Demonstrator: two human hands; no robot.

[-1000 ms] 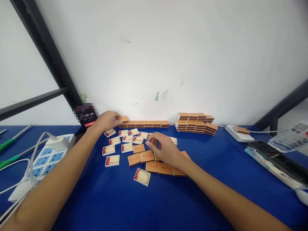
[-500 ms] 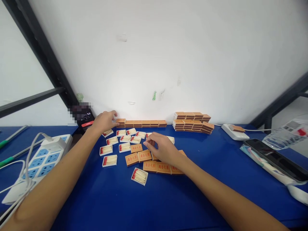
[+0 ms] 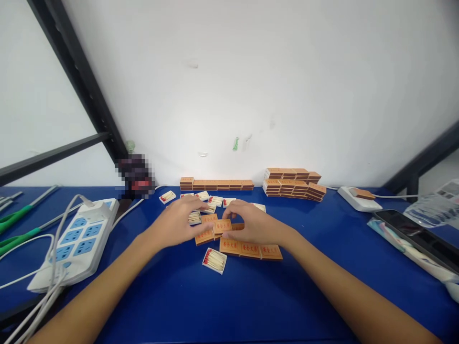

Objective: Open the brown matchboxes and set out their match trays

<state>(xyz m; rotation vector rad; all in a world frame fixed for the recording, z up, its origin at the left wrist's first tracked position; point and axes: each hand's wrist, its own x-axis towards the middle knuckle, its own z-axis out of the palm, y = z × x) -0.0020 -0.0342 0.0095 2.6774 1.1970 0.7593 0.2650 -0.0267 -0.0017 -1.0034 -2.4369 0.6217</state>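
My left hand [image 3: 177, 225] and my right hand [image 3: 253, 225] meet over a scatter of matchbox parts on the blue table [image 3: 251, 306]. The left fingers curl around an open match tray [image 3: 194, 217]. The right thumb and forefinger close on an orange sleeve [image 3: 222, 225]. More orange sleeves [image 3: 251, 250] lie in a row just below the right hand. A lone tray of red-tipped matches [image 3: 214, 260] sits nearest to me. Several other open trays [image 3: 215, 200] lie beyond the hands.
Closed orange boxes form a low row [image 3: 215, 184] against the white wall, with a taller stack [image 3: 292, 184] to its right. A white power strip [image 3: 81, 239] with cables lies left, green-handled tools [image 3: 14, 220] far left. A small white socket [image 3: 358, 197] and a dark phone [image 3: 416, 236] sit right.
My left hand has left the row of boxes by the wall and come back to the middle. Both hands now sit close together over the sleeves and trays.
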